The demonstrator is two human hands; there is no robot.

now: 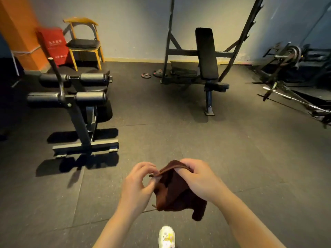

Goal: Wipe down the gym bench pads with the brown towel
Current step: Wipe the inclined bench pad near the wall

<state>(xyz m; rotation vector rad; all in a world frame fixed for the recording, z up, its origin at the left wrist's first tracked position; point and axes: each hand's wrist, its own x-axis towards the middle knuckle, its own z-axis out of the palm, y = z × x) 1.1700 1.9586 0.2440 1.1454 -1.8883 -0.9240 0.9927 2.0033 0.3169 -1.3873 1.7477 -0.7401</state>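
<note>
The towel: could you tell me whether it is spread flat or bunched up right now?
Bunched. The towel hangs crumpled between both hands: left hand pinches its edge, right hand grips its top.

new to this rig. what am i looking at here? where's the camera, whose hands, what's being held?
There is one picture, from a wide-angle camera on a person's head, looking forward and down. No robot: these are bare hands. The left hand and right hand hold a brown towel in the air, fingers pinching its top edge. On the dark gym floor stand a roller-pad bench on the left and an incline bench ahead, neither touched yet. A white shoe shows below.
</note>
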